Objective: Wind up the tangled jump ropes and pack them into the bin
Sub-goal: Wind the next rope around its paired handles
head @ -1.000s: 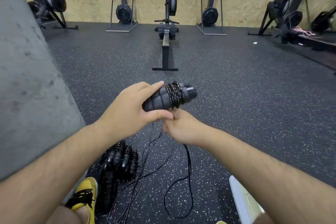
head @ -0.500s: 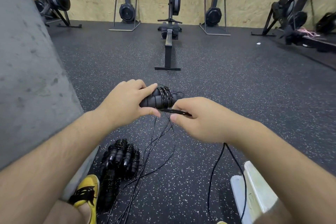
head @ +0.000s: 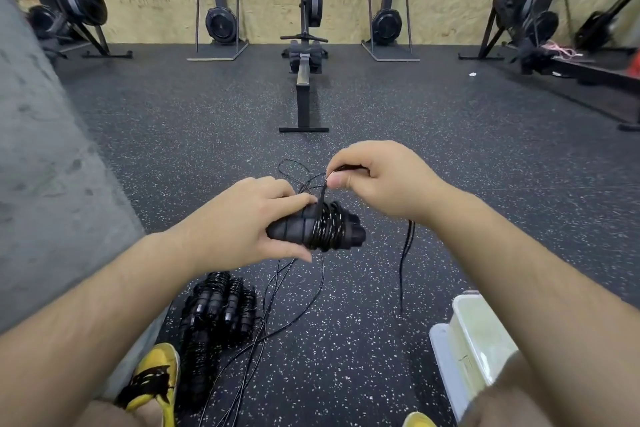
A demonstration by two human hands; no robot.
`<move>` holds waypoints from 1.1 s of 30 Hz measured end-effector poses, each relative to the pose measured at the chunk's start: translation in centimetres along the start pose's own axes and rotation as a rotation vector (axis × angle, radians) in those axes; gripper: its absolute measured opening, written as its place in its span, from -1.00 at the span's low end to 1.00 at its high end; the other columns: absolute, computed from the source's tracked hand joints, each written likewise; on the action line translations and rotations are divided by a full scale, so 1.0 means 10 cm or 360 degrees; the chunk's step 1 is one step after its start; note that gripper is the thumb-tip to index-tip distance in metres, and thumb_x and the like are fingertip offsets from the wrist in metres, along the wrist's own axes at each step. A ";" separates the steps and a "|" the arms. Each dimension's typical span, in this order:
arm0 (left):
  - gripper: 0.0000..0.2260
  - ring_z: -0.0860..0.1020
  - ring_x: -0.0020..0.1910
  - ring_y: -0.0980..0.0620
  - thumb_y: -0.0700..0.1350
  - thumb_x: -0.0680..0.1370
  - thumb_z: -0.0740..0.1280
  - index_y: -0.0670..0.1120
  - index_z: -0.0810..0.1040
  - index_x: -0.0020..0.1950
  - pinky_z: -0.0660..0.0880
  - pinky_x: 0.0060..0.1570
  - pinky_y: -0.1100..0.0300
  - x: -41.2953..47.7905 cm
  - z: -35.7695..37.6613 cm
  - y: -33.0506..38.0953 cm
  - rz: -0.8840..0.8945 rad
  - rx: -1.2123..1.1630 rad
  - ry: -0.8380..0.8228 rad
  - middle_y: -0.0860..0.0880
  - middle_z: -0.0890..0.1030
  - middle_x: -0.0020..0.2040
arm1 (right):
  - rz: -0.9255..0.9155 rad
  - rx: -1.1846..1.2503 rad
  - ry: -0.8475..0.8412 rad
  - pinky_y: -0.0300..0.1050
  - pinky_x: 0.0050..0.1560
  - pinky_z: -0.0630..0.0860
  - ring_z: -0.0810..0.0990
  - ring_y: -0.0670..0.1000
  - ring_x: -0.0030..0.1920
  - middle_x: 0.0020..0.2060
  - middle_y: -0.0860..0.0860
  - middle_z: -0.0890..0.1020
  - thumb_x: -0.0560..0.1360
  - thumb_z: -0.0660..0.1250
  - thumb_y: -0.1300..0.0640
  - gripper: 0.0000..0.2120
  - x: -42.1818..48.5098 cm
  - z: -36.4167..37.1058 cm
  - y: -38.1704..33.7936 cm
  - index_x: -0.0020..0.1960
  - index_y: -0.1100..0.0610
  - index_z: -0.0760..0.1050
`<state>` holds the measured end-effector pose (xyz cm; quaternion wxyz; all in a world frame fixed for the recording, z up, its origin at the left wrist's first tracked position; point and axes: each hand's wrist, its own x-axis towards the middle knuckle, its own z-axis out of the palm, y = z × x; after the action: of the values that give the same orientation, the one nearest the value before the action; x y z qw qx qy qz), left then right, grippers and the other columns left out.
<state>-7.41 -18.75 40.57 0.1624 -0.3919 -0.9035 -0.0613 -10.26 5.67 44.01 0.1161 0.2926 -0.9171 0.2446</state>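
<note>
My left hand (head: pixel 242 218) grips a pair of black jump rope handles (head: pixel 294 230), held level, with black cord coiled around their right half (head: pixel 327 227). Just above and to the right, my right hand (head: pixel 377 177) pinches the free cord (head: pixel 322 196), which runs down onto the coil. More cord hangs from under that hand (head: pixel 405 260) toward the floor. A pile of wound black ropes (head: pixel 218 308) lies on the floor at lower left. Loose cords (head: pixel 277 305) trail beside it. A pale plastic bin (head: pixel 474 333) stands at lower right, partly hidden by my right arm.
A grey concrete wall (head: pixel 52 166) fills the left side. A rowing machine (head: pixel 304 55) stands straight ahead, with more gym machines along the wooden back wall. My yellow shoe (head: pixel 152 378) rests at the bottom left on the speckled rubber floor.
My right hand has risen from under the handles to above them, carrying the cord over the coil. The handles have dropped a little lower in view.
</note>
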 end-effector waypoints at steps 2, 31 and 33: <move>-0.28 0.52 -0.03 0.03 0.49 0.46 0.25 -0.03 0.51 0.37 0.49 0.01 0.04 0.01 -0.05 0.09 0.0011 -0.0058 0.0002 0.04 0.56 0.03 | 0.0094 0.0269 -0.0031 -0.15 -0.01 0.48 0.59 -0.18 -0.10 -0.15 -0.20 0.67 0.55 0.39 0.01 -0.92 0.02 0.03 0.11 0.00 -0.07 0.66; 0.06 0.43 0.20 -0.05 0.59 0.32 0.08 -0.12 0.27 0.60 0.40 0.26 -0.01 -0.06 -0.11 -0.31 -0.0535 -0.0019 -0.0076 -0.03 0.49 0.22 | 0.0255 0.0271 -0.0544 0.11 -0.04 0.57 0.60 0.07 -0.14 -0.11 0.06 0.65 0.64 0.08 -0.04 -0.70 -0.11 0.65 -0.53 -0.02 0.12 0.49; 0.06 0.44 0.18 -0.07 0.58 0.31 0.07 -0.13 0.26 0.60 0.39 0.23 -0.01 -0.06 -0.13 -0.31 -0.0544 0.0031 -0.0096 -0.04 0.49 0.21 | 0.0279 0.0294 -0.0560 0.00 -0.16 0.53 0.53 0.02 -0.27 -0.25 -0.01 0.61 0.64 0.13 -0.02 -0.70 -0.13 0.52 -0.56 -0.07 0.15 0.50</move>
<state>-8.90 -21.62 41.66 0.1262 -0.2328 -0.9620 -0.0674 -6.27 -0.42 41.24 -0.0948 0.2592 -0.9189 0.2820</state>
